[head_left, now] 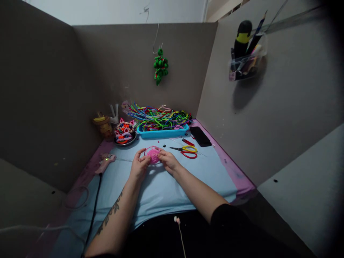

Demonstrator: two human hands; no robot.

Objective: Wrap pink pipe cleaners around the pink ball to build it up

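Observation:
Both my hands meet over the light blue mat [161, 186] in the middle of the desk. Between them is a small pink fuzzy piece [153, 155], round and made of pipe cleaner. My left hand [139, 165] pinches its left edge with curled fingers. My right hand [168, 160] grips its right edge, fingers closed around it. The piece sits just above the mat.
A blue tray [162, 134] heaped with coloured pipe cleaners stands behind. Yellow scissors [185, 148], red pliers [189, 154] and a black phone [200, 136] lie right of my hands. A pink glue gun [105, 162] lies left, near a bowl of finished figures [124, 132]. Grey partitions enclose the desk.

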